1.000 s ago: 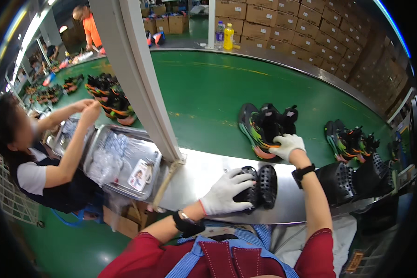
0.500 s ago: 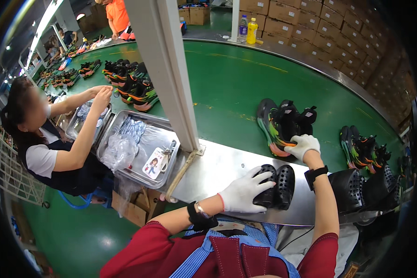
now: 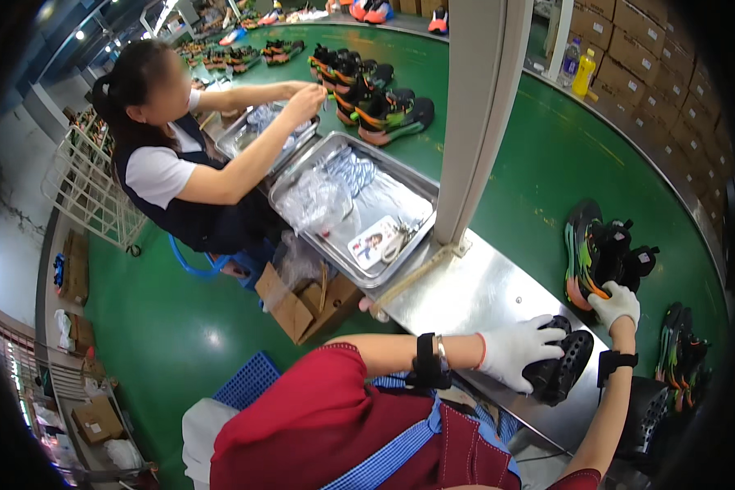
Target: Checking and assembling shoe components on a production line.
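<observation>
My left hand (image 3: 521,353), in a white knit glove, lies over the nearer of two black perforated shoe-shaped forms (image 3: 569,363), its fingers curled across the top. They stand side by side on the steel ledge (image 3: 457,298), and the glove partly hides the nearer one. Farther right, my right hand (image 3: 616,306), gloved too, is closed on the near end of a black sneaker (image 3: 586,253) with an orange and green sole. That sneaker stands on the green belt (image 3: 523,196) against other dark sneakers. Its grasped end is partly covered by my fingers.
A grey post (image 3: 483,122) rises from the ledge. Left of it, a metal tray (image 3: 290,214) holds plastic bags and scissors. A co-worker (image 3: 196,155) sits beyond, hands raised together. More sneakers (image 3: 682,347) stand at right, near larger black perforated forms (image 3: 645,412).
The view has swung left, so the tray, post and co-worker appear farther right. My left hand stays on the black form, its fingers more curled; my right hand stays on the sneaker.
</observation>
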